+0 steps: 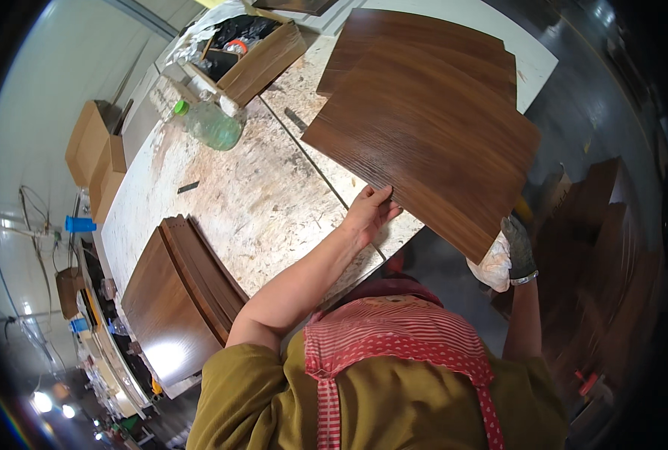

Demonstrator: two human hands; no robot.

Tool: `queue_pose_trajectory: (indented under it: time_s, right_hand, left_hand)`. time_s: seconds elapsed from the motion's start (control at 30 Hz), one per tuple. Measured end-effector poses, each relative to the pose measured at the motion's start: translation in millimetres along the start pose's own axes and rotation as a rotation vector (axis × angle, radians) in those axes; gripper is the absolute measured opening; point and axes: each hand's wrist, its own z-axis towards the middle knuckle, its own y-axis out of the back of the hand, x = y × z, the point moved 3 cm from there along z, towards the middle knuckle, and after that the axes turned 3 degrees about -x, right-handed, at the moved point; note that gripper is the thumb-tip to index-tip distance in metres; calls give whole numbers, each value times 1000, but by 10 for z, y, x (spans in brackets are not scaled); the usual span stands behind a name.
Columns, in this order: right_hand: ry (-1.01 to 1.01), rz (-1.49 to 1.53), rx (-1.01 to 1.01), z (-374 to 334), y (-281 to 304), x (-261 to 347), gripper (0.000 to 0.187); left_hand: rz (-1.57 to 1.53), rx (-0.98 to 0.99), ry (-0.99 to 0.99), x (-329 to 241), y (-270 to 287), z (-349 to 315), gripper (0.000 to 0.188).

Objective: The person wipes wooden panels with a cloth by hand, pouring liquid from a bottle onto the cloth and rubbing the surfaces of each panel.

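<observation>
Brown cardboard boxes (97, 154) left of table

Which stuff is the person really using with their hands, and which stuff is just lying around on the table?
In use:
- top brown wood panel, held at its near edge by the bare left hand and the gloved right hand
- panel underneath

Just lying about:
- green-capped plastic bottle
- open cardboard box
- stack of brown panels at the left of the chipboard table

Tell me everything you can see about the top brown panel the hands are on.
The top brown panel is a flat, thin, wood-grain board, dark brown and slightly glossy. It lies skewed on a similar panel, overhanging the chipboard bench. The bare left hand holds its near edge; the gloved right hand grips its near corner.
</observation>
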Motion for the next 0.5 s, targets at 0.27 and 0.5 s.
queue_pose_trajectory:
  time_s: [0.27,0.5]
  right_hand:
    - [163,-75,36,-7,23,54,33]
    - [394,-382,117,632,501,-66,50]
  left_hand:
    - [-41,-7,-26,-57,-69,-46,18]
    - [12,43,8,-181,-497,-33,26]
